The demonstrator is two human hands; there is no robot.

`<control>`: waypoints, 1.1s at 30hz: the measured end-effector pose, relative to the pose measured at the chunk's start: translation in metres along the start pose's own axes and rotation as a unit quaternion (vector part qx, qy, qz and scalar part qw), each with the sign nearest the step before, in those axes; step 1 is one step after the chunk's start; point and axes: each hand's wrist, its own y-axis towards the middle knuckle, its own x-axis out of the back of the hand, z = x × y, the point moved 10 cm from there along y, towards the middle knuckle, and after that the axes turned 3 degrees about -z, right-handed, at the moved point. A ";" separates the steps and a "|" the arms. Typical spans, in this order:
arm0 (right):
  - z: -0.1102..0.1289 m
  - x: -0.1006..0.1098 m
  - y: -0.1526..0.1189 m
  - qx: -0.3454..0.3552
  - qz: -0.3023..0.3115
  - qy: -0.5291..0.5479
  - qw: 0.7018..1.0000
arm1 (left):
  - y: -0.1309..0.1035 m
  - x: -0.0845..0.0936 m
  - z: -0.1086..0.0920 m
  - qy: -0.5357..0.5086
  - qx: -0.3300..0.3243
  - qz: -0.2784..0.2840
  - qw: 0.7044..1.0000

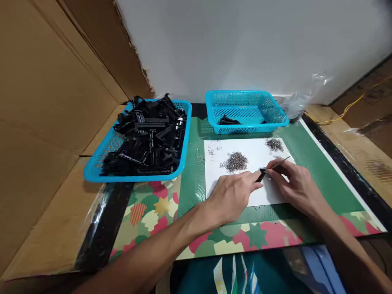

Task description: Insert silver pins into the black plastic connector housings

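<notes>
My left hand (234, 195) is closed on a small black plastic part (261, 175), pinching it between thumb and fingers above the white sheet (214, 175). My right hand (295, 183) is closed on a thin metal tool (283, 161), whose far end sticks up past the fingers to the right. The right fingertips meet the black part at its right end; the tool's working tip is too small to make out. Just beyond my left hand lies a pile of tiny metal pieces (237, 162), possibly springs. A smaller pile (274, 144) sits at the sheet's far right corner.
On the left, a blue basket (183, 163) is heaped with black plastic parts (150, 134). Another blue basket (246, 130) at the back holds a few black parts (228, 120). Cardboard (45, 90) walls the left side. Clear plastic bags (297, 102) lie at the back right.
</notes>
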 end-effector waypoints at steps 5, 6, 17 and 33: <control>-0.013 0.006 0.002 -0.040 -0.040 0.100 0.993 | 0.000 0.000 0.000 0.000 0.007 -0.004 1.000; -0.013 0.007 0.002 -0.039 -0.043 0.130 0.990 | 0.000 0.001 0.000 -0.004 0.008 -0.005 1.000; 0.000 -0.010 -0.022 -0.024 0.076 0.044 0.996 | -0.001 0.013 0.003 -0.080 0.030 -0.030 0.996; -0.011 -0.029 -0.022 -0.118 0.075 0.224 0.965 | -0.003 0.010 0.008 -0.040 0.041 -0.021 0.998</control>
